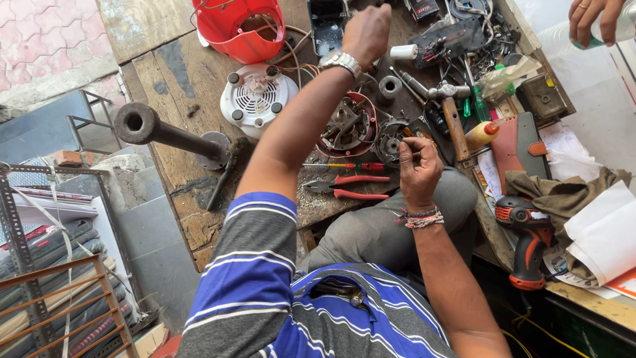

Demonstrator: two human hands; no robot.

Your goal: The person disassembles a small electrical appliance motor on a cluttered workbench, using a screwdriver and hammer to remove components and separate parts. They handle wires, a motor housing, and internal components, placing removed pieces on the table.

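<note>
Pinched in your right hand (417, 169) is 1 small metal part, too small to identify, just above the red-handled pliers (348, 187) on the worn wooden workbench (179, 73). Your left hand (368, 33) reaches far forward, fingers curled; whether it holds anything, you cannot tell.

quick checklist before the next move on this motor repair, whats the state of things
1. Left hand raised over the bench, what it grips: cannot tell.
2. Right hand pinching something small beside the round motor part: ok.
3. Red pliers lying within reach: ok.
4. Screwdriver lying flat, not held: ok.
5. Bench clear around the work: not ok, cluttered.
6. Another person's hand at the far corner, apart from the work: ok.
</note>
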